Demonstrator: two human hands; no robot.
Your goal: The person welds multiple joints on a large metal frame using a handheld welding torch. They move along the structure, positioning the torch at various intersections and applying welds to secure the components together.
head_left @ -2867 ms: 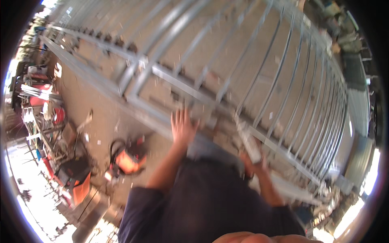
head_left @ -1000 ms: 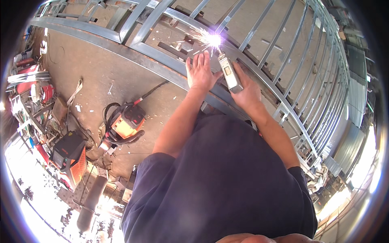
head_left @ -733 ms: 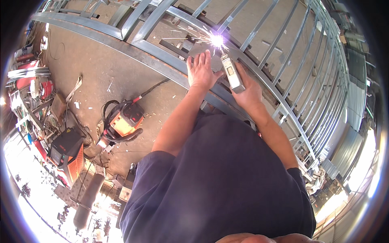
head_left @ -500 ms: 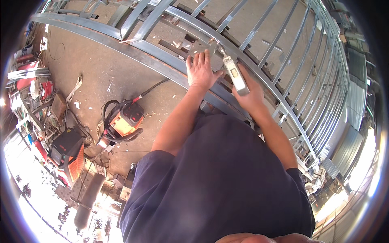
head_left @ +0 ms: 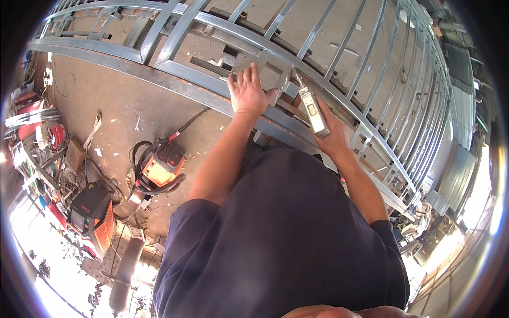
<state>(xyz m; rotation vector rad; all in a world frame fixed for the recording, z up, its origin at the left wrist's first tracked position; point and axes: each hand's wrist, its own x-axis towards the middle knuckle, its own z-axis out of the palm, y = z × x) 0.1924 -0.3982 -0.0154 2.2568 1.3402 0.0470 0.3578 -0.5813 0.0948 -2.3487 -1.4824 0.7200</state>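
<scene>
My right hand (head_left: 333, 130) is wrapped around the grip of a pale welding gun (head_left: 314, 112). Its slim nozzle tapers to a reddish tip close to the long metal tube of a barred steel frame (head_left: 254, 37). Left of the gun, my left hand (head_left: 248, 94) lies with fingers stretched out and thumb apart. It rests over the nearer tube and the edge of a flat grey plate (head_left: 254, 62) inside the frame. The fingertips reach onto that plate; whether they press on it I cannot tell. No thing is gripped by the left hand.
An orange and black machine (head_left: 162, 164) with a dark hose stands on the floor to the left. Farther left are a black and orange box-shaped unit (head_left: 90, 212), a cylinder (head_left: 126, 270) and cluttered shelving (head_left: 40, 132). Corrugated sheets (head_left: 458, 100) stand at the right.
The view has shifted, moving the frame slightly left and down. The welding gun's tip has moved right along the tube, away from my left hand, which stays spread at about the same spot.
</scene>
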